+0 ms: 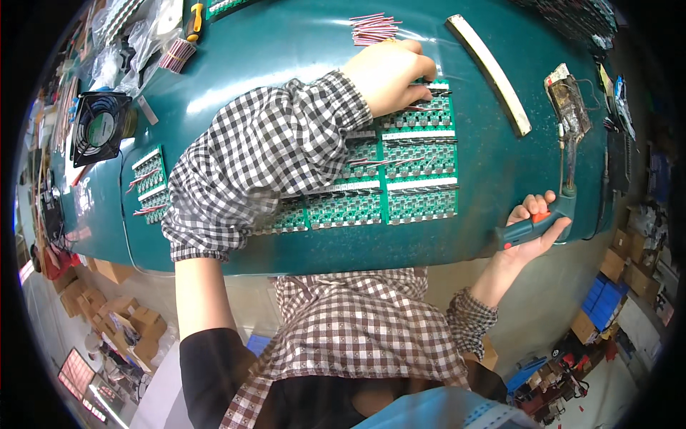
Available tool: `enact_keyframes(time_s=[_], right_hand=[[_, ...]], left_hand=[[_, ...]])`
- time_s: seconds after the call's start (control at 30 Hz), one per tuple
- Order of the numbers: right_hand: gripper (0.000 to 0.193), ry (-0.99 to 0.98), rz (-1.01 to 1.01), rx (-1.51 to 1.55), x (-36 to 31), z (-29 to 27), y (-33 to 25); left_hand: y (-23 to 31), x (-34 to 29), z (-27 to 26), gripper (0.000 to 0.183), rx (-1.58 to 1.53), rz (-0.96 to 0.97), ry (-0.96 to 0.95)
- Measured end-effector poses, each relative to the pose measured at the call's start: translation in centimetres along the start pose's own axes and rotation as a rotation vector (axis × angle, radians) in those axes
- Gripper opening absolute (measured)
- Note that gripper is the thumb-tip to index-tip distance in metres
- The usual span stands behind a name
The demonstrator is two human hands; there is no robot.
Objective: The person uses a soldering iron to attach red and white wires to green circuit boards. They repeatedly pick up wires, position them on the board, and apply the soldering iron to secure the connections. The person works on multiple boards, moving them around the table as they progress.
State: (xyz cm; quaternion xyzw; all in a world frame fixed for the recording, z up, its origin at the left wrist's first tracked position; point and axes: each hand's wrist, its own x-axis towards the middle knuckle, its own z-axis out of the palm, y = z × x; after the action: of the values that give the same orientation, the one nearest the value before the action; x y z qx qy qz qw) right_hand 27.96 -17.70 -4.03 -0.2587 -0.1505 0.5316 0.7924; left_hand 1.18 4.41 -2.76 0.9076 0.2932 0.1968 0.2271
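My left hand (389, 75) reaches over the far right part of a panel of green circuit boards (421, 204). Its fingers are pinched together at the panel's far edge; what lies between them is hidden. Rows of white connectors run across the panel, and a few thin red and white wires (368, 163) lie on it. At the right, near the table's front edge, my right hand (525, 252) is wrapped round a green soldering gun (532, 229) with an orange trigger. Its metal barrel points away from me, towards a dark, crusted block (568, 100).
Beyond my left hand lies a bundle of red and white wires (374, 30). A long pale strip (489, 75) stretches between panel and block. A black fan (101, 127), a smaller circuit board (150, 184), a yellow-handled screwdriver (194, 23) and plastic bags (136, 53) are on the left.
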Motion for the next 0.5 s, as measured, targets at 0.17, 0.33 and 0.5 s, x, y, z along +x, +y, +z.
enact_keyframes(time_s=[0.17,0.33,0.5], right_hand=[[0.05,-0.004,0.005,0.011,0.1,0.0,0.0],[0.047,0.013,0.016,0.025,0.0,0.5,0.0],[0.051,0.06,-0.006,0.016,-0.7,0.6,0.3]], left_hand=[[0.5,0.3,0.1,0.022,0.101,0.038,-0.007],[0.6,-0.6,-0.1,0.028,0.216,0.107,0.034],[2.7,-4.0,-1.6,0.036,0.158,-0.101,0.122]])
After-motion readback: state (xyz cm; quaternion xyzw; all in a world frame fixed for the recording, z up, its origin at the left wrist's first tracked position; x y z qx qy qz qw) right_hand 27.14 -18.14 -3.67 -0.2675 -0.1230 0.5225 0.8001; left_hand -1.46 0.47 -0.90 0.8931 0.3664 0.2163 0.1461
